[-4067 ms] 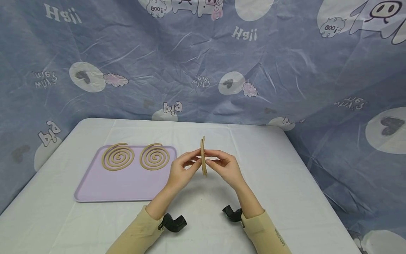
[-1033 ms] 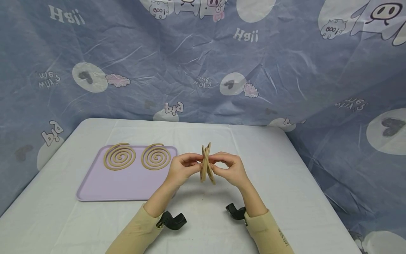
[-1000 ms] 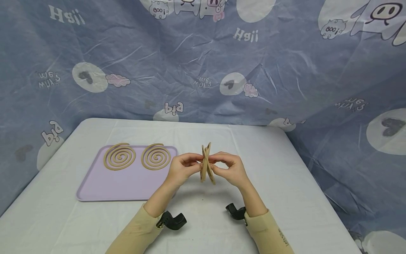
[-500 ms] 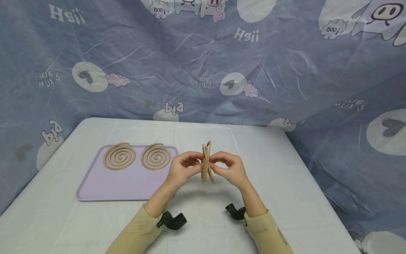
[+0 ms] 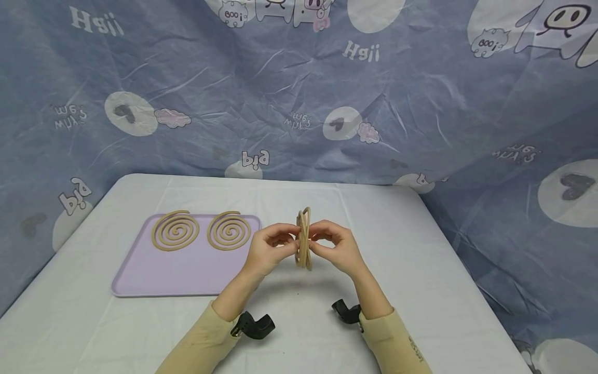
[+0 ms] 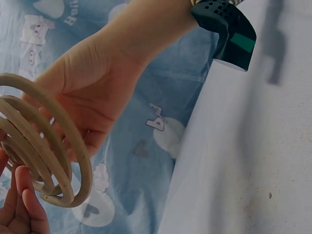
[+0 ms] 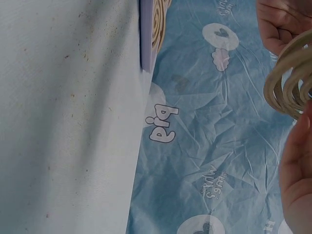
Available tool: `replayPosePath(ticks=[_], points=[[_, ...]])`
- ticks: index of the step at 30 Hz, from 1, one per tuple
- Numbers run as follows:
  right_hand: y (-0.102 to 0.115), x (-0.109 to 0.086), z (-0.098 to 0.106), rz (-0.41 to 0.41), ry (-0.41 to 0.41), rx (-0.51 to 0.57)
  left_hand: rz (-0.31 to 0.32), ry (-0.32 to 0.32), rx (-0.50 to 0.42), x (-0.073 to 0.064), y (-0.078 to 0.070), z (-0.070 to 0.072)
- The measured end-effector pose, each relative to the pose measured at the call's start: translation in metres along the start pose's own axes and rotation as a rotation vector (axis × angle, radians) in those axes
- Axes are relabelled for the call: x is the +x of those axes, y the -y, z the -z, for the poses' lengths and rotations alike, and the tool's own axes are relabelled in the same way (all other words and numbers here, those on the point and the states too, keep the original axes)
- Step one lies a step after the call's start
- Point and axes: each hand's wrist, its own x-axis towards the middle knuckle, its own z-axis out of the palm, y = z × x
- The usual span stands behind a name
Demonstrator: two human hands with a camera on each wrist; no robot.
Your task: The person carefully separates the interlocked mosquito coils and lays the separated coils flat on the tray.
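Observation:
In the head view a pair of tan mosquito coils is held on edge above the table, their rings close together and partly overlapping. My left hand pinches them from the left between thumb and fingers. From the right side, my right hand pinches them too. The left wrist view shows the spiral rings spread slightly apart, with fingertips at their centre. Whether the two coils are still interlocked cannot be made out. Two more mosquito coils, one at left and one at right, lie flat on a lilac tray.
A white cloth covers the table. Small crumbs dot it below the hands. Behind the table hangs a blue printed curtain. Black wrist cameras sit at both cuffs.
The held coils were pressed nearly flat together, then crossed at an angle like an X. Now they stand closer to parallel, lower ends drawn together. Both hands stay in almost the same place.

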Motion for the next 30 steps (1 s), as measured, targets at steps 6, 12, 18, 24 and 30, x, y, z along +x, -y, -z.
replayPosePath(ticks=[6, 12, 18, 24, 30], points=[[0.004, 0.001, -0.001, -0.048, 0.017, -0.006, 0.013, -0.011, 0.009, -0.001, 0.0, 0.0], [0.009, 0.003, -0.001, -0.061, -0.027, -0.031, 0.0, -0.025, 0.052, 0.001, -0.001, 0.003], [-0.007, 0.0, 0.0, -0.076, -0.04, 0.02, -0.026, -0.006, 0.034, 0.001, 0.0, 0.003], [-0.013, -0.002, 0.001, -0.016, -0.041, 0.024, -0.02, -0.005, 0.042, 0.0, -0.001, 0.002], [-0.009, -0.001, 0.0, 0.038, -0.057, -0.001, -0.031, -0.003, 0.046, 0.0, -0.003, 0.002]])
